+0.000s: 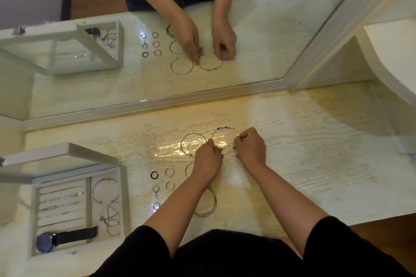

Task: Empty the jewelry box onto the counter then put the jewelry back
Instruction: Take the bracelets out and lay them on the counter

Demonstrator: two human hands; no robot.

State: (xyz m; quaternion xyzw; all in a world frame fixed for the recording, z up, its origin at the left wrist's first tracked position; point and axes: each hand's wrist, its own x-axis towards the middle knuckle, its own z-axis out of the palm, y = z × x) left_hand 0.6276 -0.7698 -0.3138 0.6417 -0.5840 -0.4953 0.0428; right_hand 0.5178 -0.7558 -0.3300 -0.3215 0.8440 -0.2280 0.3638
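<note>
Pinching the beaded bangle's (pixel 227 128) opposite sides, left hand (pixel 208 159) and right hand (pixel 249 147) have fingers (pixel 244 135) curled.

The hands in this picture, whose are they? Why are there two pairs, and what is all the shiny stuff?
They belong to one person wearing a camera on the head, which looks down at the counter. The left hand and right hand pinch a beaded bangle. The second pair at the top is only their reflection in the mirror. A plain bangle and small rings lie nearby. The open jewelry box on the left holds a watch and more jewelry.
</note>
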